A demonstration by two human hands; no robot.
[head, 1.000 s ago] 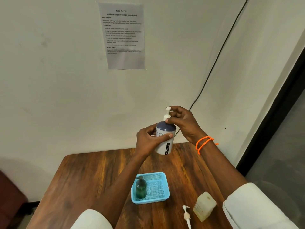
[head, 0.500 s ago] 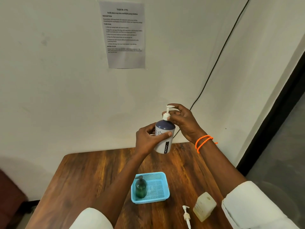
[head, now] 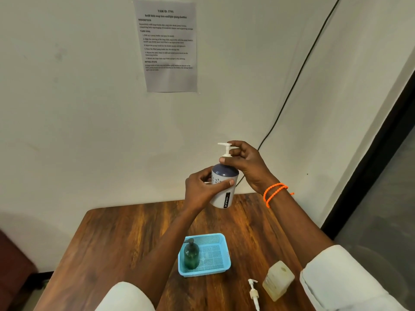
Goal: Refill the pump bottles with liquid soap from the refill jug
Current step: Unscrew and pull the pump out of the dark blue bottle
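left hand (head: pixel 199 189) grips white pump bottle (head: pixel 223 187) body, held above table (head: pixel 125 239). right hand (head: pixel 244 162) pinches its pump head (head: pixel 226 150).

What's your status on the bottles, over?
Left hand grips white pump bottle midair. Right hand pinches its pump collar. Green bottle in basket. Nothing obstructing.

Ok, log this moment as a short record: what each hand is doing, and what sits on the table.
left hand: grip around the body of the white pump bottle, held up above the table
right hand: fingers pinch the white pump head at the bottle's neck
blue basket: on the wooden table, holds a dark green pump bottle upright at its left side
loose pump: lying on the table near the front edge
refill jug: right of the loose pump
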